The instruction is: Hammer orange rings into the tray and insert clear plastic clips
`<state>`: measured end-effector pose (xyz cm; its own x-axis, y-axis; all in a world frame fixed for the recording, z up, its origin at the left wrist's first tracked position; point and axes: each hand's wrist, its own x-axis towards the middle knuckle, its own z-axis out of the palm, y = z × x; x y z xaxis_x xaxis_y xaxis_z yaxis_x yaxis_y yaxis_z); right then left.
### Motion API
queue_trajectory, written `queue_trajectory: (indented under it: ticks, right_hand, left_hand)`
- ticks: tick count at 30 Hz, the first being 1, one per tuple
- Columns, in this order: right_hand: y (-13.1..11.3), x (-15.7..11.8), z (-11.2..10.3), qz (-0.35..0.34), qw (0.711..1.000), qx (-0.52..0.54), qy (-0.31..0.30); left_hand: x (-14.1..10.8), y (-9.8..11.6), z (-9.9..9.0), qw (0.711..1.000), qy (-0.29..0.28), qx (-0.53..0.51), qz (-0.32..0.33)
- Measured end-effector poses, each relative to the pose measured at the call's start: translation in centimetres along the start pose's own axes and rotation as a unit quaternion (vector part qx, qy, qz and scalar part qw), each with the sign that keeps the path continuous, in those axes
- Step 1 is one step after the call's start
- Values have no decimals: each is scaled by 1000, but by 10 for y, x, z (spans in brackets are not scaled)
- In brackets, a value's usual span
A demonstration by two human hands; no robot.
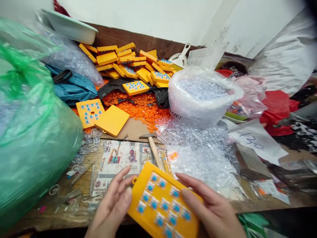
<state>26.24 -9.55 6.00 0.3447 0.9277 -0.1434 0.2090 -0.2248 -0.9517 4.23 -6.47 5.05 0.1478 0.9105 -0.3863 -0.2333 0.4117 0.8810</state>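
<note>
A flat yellow plastic case [170, 205], its face dotted with several blue-and-white pieces, is tilted between my two hands at the front edge of the table. My right hand [210, 205] grips its right side, thumb on top and fingers at the far edge. At the left edge, near a small loop tab, my left hand [114, 198] holds it with thumb and fingers. Beyond lie two similar cases: one face up [86, 121], and a plain-backed one [115, 120] leaning on it. A hammer [155, 150] with a wooden handle rests just past the held case.
A heap of yellow cases [131, 62] stands at the back, behind loose orange rings [138, 107]. Clear plastic pieces [198, 155] spread at right below a full white bag [198, 109]. A large green bag [34, 138] bulges at left. Printed sheet [121, 155] covers the middle.
</note>
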Motion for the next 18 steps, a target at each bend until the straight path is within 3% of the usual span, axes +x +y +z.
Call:
queue_trajectory:
  ticks: [2, 4, 6, 8, 9, 11, 13, 18]
  right_hand:
    - [-6, 5, 35, 60, 991, 109, -50]
    - [-4, 6, 57, 34, 990, 116, -76]
    - [4, 7, 62, -114, 992, -26, -52]
    - [15, 12, 54, -261, 943, -205, 11]
    - [20, 15, 48, -292, 918, -266, 40]
    - [27, 24, 39, -295, 894, -330, 67]
    - [33, 32, 36, -279, 890, -355, 56]
    - [46, 45, 41, -244, 896, -368, 48]
  left_hand:
    - [12, 15, -3, 994, -25, -77, -78]
    - [28, 28, -10, 993, -32, -78, -88]
    - [48, 36, -16, 998, -42, 35, -35]
    - [69, 39, -17, 979, -67, 189, 27]
    - [80, 39, -16, 964, -81, 249, 49]
    - [97, 37, -9, 939, -95, 319, 84]
    - [109, 35, 0, 916, -85, 370, 126]
    - [139, 47, 20, 822, -14, 508, 258]
